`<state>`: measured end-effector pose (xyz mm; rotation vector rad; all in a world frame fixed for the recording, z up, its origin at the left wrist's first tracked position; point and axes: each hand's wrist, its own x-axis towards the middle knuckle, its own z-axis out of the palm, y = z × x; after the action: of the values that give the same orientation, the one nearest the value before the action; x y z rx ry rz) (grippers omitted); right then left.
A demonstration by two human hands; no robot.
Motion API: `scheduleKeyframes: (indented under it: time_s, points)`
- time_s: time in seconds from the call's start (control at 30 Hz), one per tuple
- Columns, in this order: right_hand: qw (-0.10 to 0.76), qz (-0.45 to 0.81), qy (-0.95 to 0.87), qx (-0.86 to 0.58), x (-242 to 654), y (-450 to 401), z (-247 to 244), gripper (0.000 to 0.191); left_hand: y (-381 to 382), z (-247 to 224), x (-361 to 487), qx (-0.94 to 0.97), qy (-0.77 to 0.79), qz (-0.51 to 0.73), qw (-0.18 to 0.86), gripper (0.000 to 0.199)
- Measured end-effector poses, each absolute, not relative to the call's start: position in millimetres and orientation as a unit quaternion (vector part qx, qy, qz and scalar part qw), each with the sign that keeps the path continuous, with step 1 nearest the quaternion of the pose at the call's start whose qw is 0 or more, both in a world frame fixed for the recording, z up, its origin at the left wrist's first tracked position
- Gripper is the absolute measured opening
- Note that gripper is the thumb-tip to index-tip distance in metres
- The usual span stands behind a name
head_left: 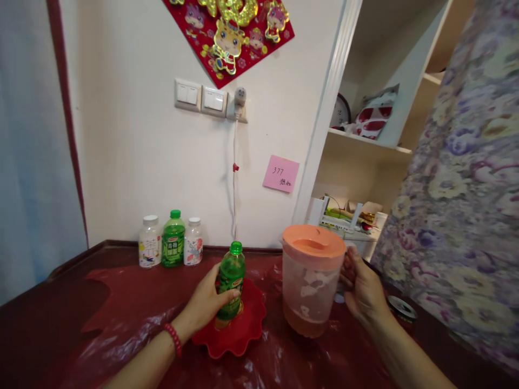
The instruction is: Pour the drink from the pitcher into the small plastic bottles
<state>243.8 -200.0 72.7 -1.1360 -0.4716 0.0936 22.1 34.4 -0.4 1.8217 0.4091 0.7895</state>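
My left hand (211, 297), with a red bead bracelet at the wrist, is wrapped round a green bottle (232, 278). The bottle stands upright over a red scalloped plate (227, 343), and its green top is on. At the right, my right hand (360, 281) grips the handle of a clear plastic pitcher (310, 292) with an orange lid (314, 242). Brownish liquid shows in the bottom of the pitcher. I cannot tell whether the pitcher touches the table.
At the back left stand a white bottle (150, 243), another green bottle (173, 240) and a second white bottle (193, 243). A dark round tin (402, 309) sits right of my right forearm. Shelves (365, 141) and a floral curtain (458, 205) border the right; a cord (234, 200) hangs down the wall.
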Motion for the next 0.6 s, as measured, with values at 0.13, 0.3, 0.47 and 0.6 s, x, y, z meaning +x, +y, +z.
scheduleKeyframes:
  time_s: [0.13,0.3,0.47,0.6]
  points:
    - [0.818,0.064,-0.204,-0.533,237.5,-184.9,92.2,0.057,29.4,3.8,19.2,0.762,0.167,0.333,0.53,0.058]
    - [0.772,0.039,-0.279,-0.569,233.3,-162.6,103.0,0.058,29.1,1.9,18.4,0.767,0.171,0.337,0.518,0.059]
    - [0.71,-0.011,-0.335,-0.619,235.7,-146.2,114.6,0.056,31.0,-2.9,18.7,0.764,0.168,0.348,0.516,0.062]
    - [0.685,-0.036,-0.344,-0.641,234.2,-138.5,128.0,0.058,31.9,-6.5,18.7,0.767,0.171,0.36,0.503,0.064]
